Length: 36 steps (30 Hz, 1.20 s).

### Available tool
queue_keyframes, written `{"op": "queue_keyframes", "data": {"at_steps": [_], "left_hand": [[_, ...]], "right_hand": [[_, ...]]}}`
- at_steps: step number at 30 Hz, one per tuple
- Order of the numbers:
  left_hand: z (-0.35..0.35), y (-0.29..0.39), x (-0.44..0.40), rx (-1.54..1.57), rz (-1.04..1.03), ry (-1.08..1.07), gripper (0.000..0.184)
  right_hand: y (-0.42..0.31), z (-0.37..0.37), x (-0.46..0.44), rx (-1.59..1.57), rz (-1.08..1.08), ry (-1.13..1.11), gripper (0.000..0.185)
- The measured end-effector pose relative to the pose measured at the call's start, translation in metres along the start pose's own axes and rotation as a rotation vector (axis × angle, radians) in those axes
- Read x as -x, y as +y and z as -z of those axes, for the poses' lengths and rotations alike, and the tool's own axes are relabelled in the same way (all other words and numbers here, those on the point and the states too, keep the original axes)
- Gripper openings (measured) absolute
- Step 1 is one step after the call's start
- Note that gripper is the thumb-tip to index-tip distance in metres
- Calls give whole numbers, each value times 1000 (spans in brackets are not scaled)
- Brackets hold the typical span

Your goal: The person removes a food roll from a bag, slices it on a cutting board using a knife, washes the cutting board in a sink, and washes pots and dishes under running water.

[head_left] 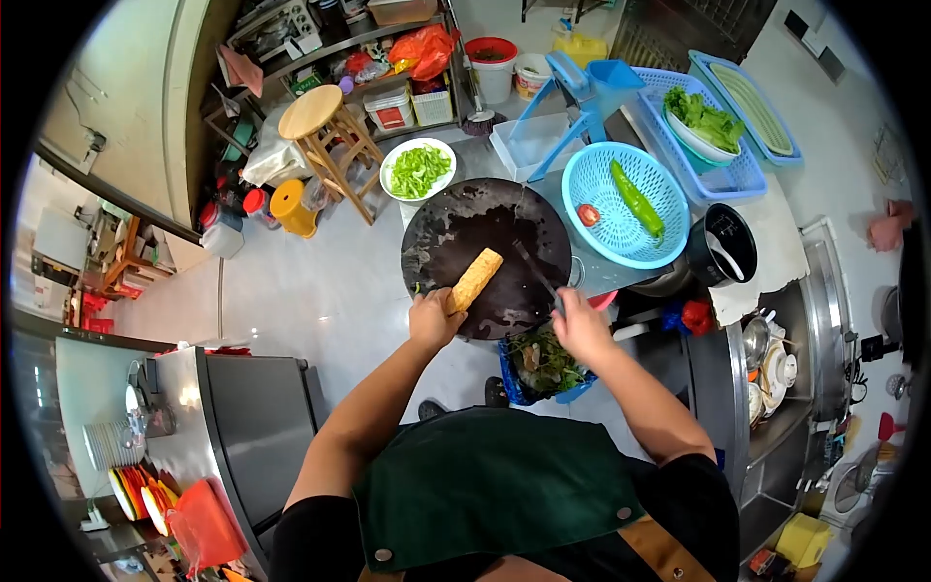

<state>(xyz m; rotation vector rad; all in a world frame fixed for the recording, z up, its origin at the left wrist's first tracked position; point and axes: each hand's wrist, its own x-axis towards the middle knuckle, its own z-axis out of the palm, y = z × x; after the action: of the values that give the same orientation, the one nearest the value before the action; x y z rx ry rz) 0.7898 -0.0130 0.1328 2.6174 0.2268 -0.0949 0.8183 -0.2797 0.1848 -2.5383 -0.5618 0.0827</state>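
A round dark chopping board (465,218) lies in front of me, its surface wet and blotchy. On its near part rests a long golden-yellow block of food (476,279) with a rough, browned-looking surface; I cannot tell its exact kind. My left hand (434,316) is closed around the near end of this block. At the board's right side, my right hand (584,328) grips the handle of a knife (539,272), whose dark blade lies over the board, apart from the block. A white bowl of chopped green vegetable (393,173) stands just beyond the board's left edge.
Right of the board sits a blue colander (579,233) holding a green pepper and a tomato piece. Past it are a black pot (745,272), a blue basket (752,184) with lettuce, and a sink (790,427). A wooden stool (312,114) stands left; a bin of greens (543,364) is below.
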Motion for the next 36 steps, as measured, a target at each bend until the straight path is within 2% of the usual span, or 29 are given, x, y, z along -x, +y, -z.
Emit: {"op": "queue_keyframes", "data": {"at_steps": [3, 4, 7, 10, 12, 14, 20, 27, 30, 32, 36], "left_hand": [[-6, 4, -6, -14, -118, 94, 51], [-7, 1, -5, -5, -106, 94, 51], [0, -12, 5, 69, -127, 197, 62], [5, -30, 19, 144, -57, 148, 63], [10, -36, 24, 136, -48, 140, 56], [6, -45, 24, 308, 18, 50, 47], [7, -45, 26, 357, 58, 11, 36], [5, -44, 22, 349, 44, 6, 37], [9, -38, 22, 312, -13, 43, 37], [11, -31, 17, 180, -114, 112, 39], [6, -15, -2, 169, -104, 79, 41]], "right_hand": [[-17, -6, 18, -18, 79, -41, 31], [-19, -11, 21, -35, 145, -16, 30], [-27, -16, 20, -36, 133, -87, 29], [-31, -17, 18, -26, 118, -134, 30], [-29, -19, 16, -2, 118, -160, 30], [-29, -20, 14, 4, 118, -158, 30], [-42, -12, 12, 27, 81, -182, 30], [-41, -17, 15, 83, 87, -146, 29], [-42, -16, 17, 89, 88, -157, 29], [-44, -14, 17, 82, 85, -145, 28], [-46, -11, 14, 65, 38, -171, 22]]}}
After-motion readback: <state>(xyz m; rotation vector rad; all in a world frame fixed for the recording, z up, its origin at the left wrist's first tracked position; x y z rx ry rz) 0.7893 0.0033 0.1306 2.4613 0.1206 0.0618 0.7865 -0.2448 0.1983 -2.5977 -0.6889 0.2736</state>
